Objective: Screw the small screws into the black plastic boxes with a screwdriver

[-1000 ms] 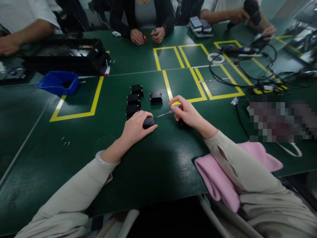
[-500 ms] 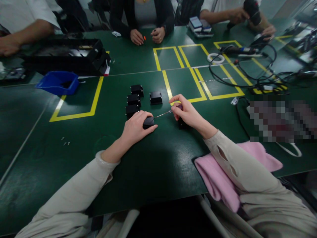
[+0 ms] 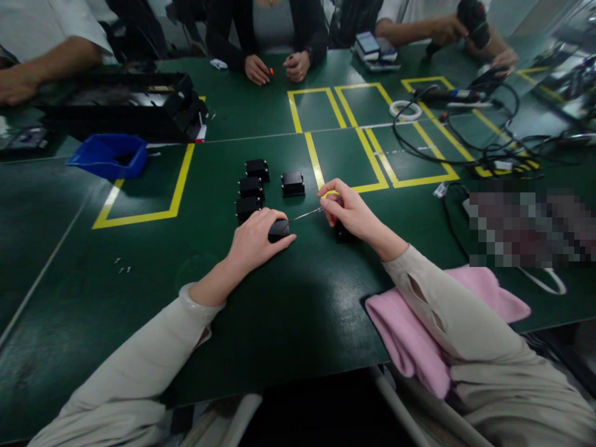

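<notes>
My left hand is wrapped round a small black box on the green table. In my right hand is a screwdriver, its handle pinched between thumb and fingers. The thin metal shaft slants down to the left, and its tip meets the top right edge of the held box. Beyond my left hand stand several similar black boxes in a column, with another black box to their right. Part of a dark object shows beneath my right hand; the rest is hidden.
Loose screws lie at left, near a blue bin and a long black casing. A pink cloth lies under my right forearm. Black cables spread at right. Several people sit across the table.
Almost nothing differs. Both hands keep their places, with the screwdriver tip still at the black box.
</notes>
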`<state>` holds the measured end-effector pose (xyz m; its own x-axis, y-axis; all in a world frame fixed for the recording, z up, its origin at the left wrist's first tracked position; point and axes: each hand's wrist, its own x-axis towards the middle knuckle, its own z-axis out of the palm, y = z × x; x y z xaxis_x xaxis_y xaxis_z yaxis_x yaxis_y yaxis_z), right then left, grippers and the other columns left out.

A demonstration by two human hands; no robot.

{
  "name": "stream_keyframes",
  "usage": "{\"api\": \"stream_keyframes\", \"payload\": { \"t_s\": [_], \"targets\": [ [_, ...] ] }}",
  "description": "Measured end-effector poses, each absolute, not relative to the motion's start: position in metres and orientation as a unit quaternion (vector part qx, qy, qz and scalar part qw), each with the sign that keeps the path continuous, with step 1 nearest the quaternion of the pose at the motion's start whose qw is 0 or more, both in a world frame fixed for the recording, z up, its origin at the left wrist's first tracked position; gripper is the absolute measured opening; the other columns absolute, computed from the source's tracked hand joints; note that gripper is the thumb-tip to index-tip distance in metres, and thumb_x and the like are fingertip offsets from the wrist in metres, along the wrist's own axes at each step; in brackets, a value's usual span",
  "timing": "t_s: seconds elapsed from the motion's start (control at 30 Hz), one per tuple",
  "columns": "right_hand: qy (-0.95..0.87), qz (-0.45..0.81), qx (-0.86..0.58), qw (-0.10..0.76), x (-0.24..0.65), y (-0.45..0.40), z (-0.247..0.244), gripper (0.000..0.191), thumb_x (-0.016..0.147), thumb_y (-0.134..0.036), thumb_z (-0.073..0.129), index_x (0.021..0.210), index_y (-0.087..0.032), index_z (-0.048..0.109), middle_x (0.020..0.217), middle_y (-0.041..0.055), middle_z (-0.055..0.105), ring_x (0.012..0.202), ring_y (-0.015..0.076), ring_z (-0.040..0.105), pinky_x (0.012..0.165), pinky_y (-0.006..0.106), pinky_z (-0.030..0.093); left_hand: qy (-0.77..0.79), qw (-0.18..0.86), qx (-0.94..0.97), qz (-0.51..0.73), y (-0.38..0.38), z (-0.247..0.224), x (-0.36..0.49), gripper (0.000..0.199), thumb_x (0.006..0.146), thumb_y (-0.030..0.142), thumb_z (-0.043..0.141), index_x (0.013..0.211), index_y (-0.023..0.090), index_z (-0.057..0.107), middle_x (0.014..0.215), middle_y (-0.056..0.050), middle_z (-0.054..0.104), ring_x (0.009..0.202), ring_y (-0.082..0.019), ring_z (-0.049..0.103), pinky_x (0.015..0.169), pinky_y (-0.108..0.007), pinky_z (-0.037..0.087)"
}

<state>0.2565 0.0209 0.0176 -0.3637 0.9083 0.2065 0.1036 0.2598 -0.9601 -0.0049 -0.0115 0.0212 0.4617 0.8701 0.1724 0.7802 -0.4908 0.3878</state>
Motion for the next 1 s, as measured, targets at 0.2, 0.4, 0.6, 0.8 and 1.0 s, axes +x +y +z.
{"api": "stream_keyframes", "payload": {
  "t_s": [0.2, 0.4, 0.6, 0.8, 1.0],
  "targets": [
    [-0.674, 0.483, -0.367, 0.421, 0.2563, 0.0223, 0.0157, 0.012, 0.104, -0.032, 0.058, 0.103, -0.023, 0.05, 0.055, -0.0119, 0.049, 0.046, 0.0094, 0.05, 0.051, 0.024, 0.038, 0.492, 0.127, 0.843, 0.179, -0.0114, 0.0204, -0.0052, 0.034, 0.096, 0.053, 0.065, 0.114, 0.024, 0.063, 0.115, -0.01, 0.071, 0.109, -0.031, 0.066, 0.093, -0.045, 0.054],
    [-0.668, 0.477, -0.372, 0.433, 0.2564, 0.0225, 0.0179, 0.017, 0.098, -0.03, 0.067, 0.094, -0.022, 0.052, 0.058, -0.0096, 0.054, 0.047, 0.0079, 0.053, 0.05, 0.022, 0.038, 0.486, 0.128, 0.846, 0.179, -0.0112, 0.0206, -0.0055, 0.035, 0.096, 0.052, 0.065, 0.115, 0.023, 0.063, 0.115, -0.01, 0.071, 0.109, -0.032, 0.066, 0.092, -0.045, 0.054],
    [-0.63, 0.511, -0.395, 0.431, 0.2543, 0.0218, 0.0189, 0.04, 0.091, -0.051, 0.079, 0.09, -0.02, 0.055, 0.062, -0.0041, 0.066, 0.048, 0.0083, 0.057, 0.047, 0.021, 0.043, 0.488, 0.122, 0.847, 0.174, -0.0114, 0.0212, -0.0051, 0.035, 0.097, 0.053, 0.064, 0.114, 0.023, 0.063, 0.115, -0.01, 0.071, 0.109, -0.032, 0.066, 0.093, -0.046, 0.054],
    [-0.666, 0.491, -0.38, 0.414, 0.2554, 0.0223, 0.0176, 0.034, 0.103, -0.051, 0.064, 0.089, -0.02, 0.055, 0.05, -0.0081, 0.055, 0.045, 0.008, 0.052, 0.049, 0.021, 0.04, 0.488, 0.122, 0.846, 0.175, -0.0113, 0.0211, -0.005, 0.035, 0.097, 0.053, 0.064, 0.114, 0.023, 0.063, 0.115, -0.01, 0.071, 0.109, -0.032, 0.065, 0.094, -0.046, 0.054],
    [-0.669, 0.494, -0.361, 0.422, 0.2571, 0.0222, 0.0183, 0.015, 0.101, -0.032, 0.064, 0.102, -0.022, 0.053, 0.06, -0.0095, 0.057, 0.05, 0.0088, 0.056, 0.053, 0.022, 0.043, 0.488, 0.125, 0.845, 0.18, -0.0112, 0.02, -0.0055, 0.035, 0.097, 0.053, 0.064, 0.114, 0.023, 0.063, 0.114, -0.01, 0.07, 0.109, -0.032, 0.066, 0.092, -0.046, 0.054]
  ]
}}
